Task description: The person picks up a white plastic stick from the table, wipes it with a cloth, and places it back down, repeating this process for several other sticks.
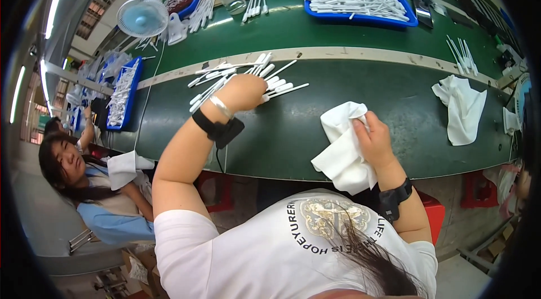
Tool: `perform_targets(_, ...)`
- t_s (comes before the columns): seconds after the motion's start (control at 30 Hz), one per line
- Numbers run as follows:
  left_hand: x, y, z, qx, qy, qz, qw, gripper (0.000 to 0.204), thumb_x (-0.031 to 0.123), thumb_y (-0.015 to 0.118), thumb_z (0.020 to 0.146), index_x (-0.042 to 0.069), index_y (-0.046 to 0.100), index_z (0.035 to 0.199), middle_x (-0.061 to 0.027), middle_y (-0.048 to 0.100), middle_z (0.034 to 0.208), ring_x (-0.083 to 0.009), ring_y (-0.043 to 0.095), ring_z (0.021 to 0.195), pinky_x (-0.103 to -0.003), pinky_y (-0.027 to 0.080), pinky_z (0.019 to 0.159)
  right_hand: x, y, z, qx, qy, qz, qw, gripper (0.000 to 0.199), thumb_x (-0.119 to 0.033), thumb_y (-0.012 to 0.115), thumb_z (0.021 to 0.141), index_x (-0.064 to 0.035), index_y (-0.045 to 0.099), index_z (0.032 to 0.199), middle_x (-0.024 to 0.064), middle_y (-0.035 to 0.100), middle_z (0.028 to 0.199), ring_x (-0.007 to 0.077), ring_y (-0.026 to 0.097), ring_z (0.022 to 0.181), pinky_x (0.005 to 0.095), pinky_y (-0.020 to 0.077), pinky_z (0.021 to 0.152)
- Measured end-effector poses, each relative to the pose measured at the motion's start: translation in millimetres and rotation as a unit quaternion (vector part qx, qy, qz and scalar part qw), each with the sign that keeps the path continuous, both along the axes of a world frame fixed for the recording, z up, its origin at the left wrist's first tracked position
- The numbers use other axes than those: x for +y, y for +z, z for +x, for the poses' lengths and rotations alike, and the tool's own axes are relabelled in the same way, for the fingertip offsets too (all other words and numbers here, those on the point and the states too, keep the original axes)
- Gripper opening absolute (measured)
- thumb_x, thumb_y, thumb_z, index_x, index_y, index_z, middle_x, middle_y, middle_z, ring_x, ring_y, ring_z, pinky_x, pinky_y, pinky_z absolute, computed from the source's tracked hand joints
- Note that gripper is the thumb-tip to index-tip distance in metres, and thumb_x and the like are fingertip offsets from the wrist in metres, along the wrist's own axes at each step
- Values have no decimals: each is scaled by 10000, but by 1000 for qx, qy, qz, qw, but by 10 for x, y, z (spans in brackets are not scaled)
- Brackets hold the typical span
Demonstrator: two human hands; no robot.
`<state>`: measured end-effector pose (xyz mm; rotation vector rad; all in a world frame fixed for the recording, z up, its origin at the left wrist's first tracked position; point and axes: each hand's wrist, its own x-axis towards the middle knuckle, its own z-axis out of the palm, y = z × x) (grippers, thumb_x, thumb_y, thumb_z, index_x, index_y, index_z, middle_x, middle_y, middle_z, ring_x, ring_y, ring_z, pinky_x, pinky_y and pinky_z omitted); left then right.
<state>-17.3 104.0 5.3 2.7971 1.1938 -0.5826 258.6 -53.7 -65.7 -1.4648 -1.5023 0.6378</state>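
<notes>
My left hand is over a loose pile of white sticks with thick rounded ends on the green table. Its fingers curl down and in, and the hand itself hides what they grip. Several sticks fan out on both sides of that hand. My right hand is closed on a white cloth, thumb on top, and the bunched cloth hangs over the table's near edge. Black bands are on both of my wrists.
Another white cloth lies crumpled at the right, near a few white sticks. A blue tray heaped with sticks stands at the back. At left are another blue tray, a fan and a seated co-worker with white cloth.
</notes>
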Motion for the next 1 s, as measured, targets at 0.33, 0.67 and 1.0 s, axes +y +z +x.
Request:
perform_targets(0.33, -494, -397, -258, -245, 37, 158, 956, 102, 192, 607, 749, 92, 595, 761, -78, 568, 741, -278, 578, 694, -362, 470, 610, -58, 41, -48, 13, -11, -4, 1000, 162, -133, 525, 847, -5, 557, 941, 84, 604, 757, 139, 545, 677, 272, 435, 618)
perform_targets(0.67, -466, -418, -142, -256, 40, 138, 956, 108, 180, 612, 746, 92, 601, 808, -73, 587, 803, -273, 572, 698, -353, 469, 614, -50, -34, -50, 80, -18, -30, 996, 179, -141, 518, 857, -8, 554, 971, 72, 619, 831, 176, 564, 710, 274, 444, 646)
perform_targets(1.0, -946, -227, -430, -619, 268, -514, 529, 241, 191, 465, 902, 7, 513, 1051, -129, 622, 841, -125, 539, 510, -224, 445, 453, -151, 547, -147, 679, 30, -112, 725, 446, -332, 377, 916, -20, 428, 1230, 150, 539, 1139, 298, 561, 978, 401, 460, 869)
